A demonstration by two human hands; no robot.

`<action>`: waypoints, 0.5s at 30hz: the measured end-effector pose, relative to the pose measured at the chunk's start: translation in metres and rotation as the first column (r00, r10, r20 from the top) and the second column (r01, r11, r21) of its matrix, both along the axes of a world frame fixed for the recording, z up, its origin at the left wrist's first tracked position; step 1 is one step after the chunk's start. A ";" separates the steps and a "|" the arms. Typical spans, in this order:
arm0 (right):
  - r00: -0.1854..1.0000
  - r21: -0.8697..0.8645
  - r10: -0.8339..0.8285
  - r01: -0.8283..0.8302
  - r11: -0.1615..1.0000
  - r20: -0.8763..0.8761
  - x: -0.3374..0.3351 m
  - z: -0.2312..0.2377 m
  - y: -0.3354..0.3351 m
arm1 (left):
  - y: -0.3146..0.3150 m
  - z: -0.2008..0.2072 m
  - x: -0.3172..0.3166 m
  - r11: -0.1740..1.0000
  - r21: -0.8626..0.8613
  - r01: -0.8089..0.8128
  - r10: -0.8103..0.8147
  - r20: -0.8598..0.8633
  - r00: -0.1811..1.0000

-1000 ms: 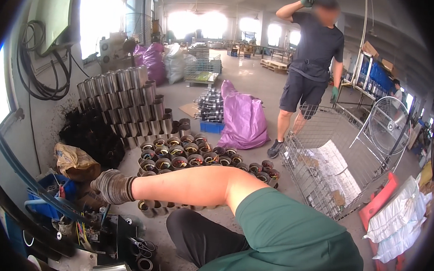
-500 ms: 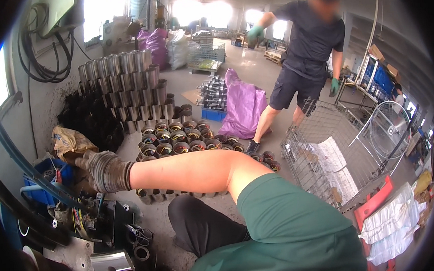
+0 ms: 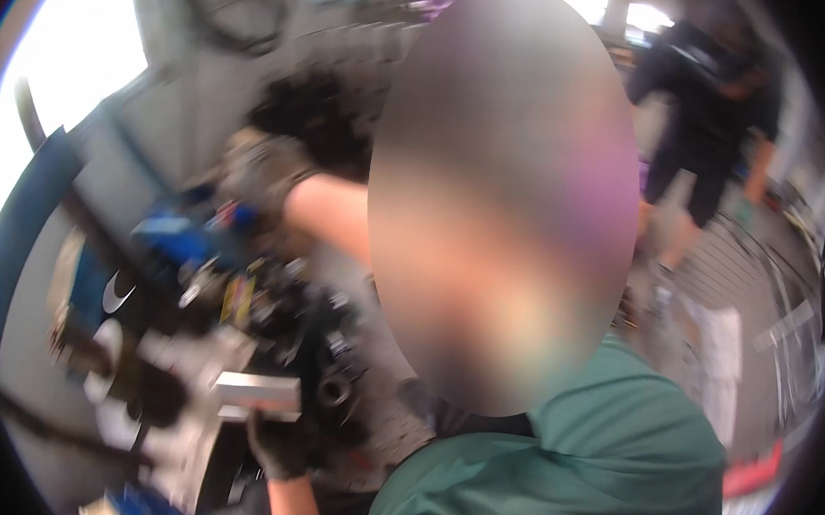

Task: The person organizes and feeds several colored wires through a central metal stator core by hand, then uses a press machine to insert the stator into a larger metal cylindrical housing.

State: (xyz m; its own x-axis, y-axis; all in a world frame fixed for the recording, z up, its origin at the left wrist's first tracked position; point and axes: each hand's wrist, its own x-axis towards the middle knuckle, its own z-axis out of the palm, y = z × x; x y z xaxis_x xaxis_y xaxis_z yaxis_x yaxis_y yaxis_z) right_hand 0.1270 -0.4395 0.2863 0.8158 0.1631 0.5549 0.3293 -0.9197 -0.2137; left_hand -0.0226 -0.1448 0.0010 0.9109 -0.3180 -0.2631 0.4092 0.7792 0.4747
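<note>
Where the left hand [image 3: 279, 446] touches the shiny metal cylinder [image 3: 261, 391], steady, level support matters, though I cannot tell whether its fingers or the farther right hand's [image 3: 270, 168] are closed.

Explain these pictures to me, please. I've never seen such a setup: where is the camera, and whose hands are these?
There is no robot here, just a person in a green shirt. The camera sits on that person's head and looks down, its wide lens bending straight edges. The gloved left hand, low in the picture, is at the lower edge of a shiny metal piece; the blur makes it hard to tell whether it grips it. The gloved right hand is stretched out near a blue bin; whether it holds anything is unclear. A ring-shaped part lies to the right of the metal piece. Another person, dressed in dark colours, is at the upper right.
</note>
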 end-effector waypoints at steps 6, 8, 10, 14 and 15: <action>0.990 0.084 -0.129 0.133 0.987 -0.056 0.019 -0.005 -0.031 | 0.049 0.049 0.057 0.749 0.290 -0.596 0.263 0.696 0.669; 0.990 0.094 -0.130 0.134 0.986 -0.048 0.013 -0.010 -0.025 | 0.073 0.109 0.067 0.649 0.117 -0.751 0.349 0.832 0.431; 0.979 0.080 -0.180 0.188 0.979 -0.096 0.017 -0.014 -0.015 | 0.102 0.163 0.072 0.349 0.104 -0.931 0.389 0.888 0.245; 0.980 0.063 -0.168 0.175 0.983 -0.109 -0.003 -0.017 -0.012 | 0.172 0.217 0.115 0.382 -0.130 -0.915 0.521 0.848 0.097; 0.982 0.060 -0.148 0.155 0.986 -0.114 -0.011 -0.019 -0.012 | 0.180 0.229 0.123 0.372 -0.132 -0.919 0.551 0.828 0.104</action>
State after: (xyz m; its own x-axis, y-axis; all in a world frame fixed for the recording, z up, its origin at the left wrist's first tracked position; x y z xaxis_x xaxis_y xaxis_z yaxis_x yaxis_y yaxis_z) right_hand 0.1160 -0.4512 0.2669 0.8843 -0.0024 0.4669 0.1586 -0.9390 -0.3051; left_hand 0.1000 0.0353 0.2302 0.4869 0.5802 0.6529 -0.8543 0.1607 0.4943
